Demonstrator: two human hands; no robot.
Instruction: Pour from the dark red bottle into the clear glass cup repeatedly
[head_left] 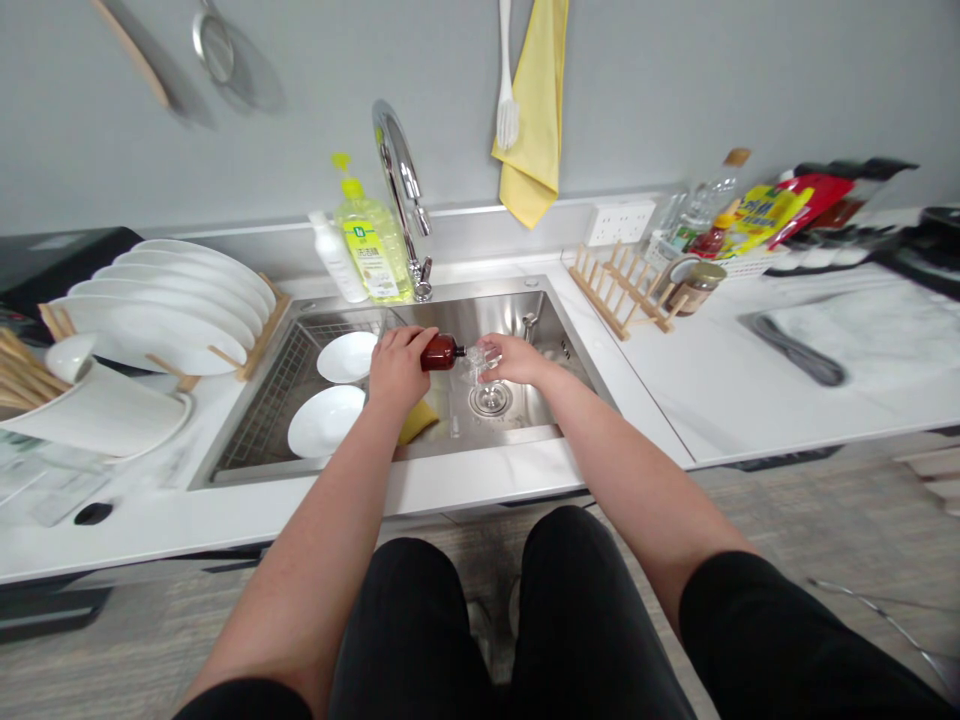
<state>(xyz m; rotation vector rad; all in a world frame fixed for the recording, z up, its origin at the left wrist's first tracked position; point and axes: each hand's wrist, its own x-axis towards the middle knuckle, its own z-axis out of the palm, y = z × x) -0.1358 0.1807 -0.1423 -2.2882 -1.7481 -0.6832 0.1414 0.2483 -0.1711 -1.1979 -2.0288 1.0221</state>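
Over the sink point(517, 440), my left hand point(399, 365) is wrapped round a brown bottle point(439, 353) lying nearly level. The bottle's black neck points right, at the mouth of a small transparent glass point(486, 358). My right hand point(514, 360) grips that glass; whether neck and glass touch, I cannot tell. Beneath them is the round drain point(491, 399). Two white bowls point(328, 420) rest in the sink's left part, in or by a wire rack point(259, 420). Partly hidden by my left forearm, a yellow cloth or sponge point(418, 423) lies near the front wall.
Behind the sink rise a chrome faucet point(397, 160), a dish soap bottle point(369, 245) and a white bottle point(337, 258). White plates point(172, 310) stand racked at left, beside a utensil holder point(112, 410). At right are a wooden rack point(626, 285) and a jar point(696, 287).
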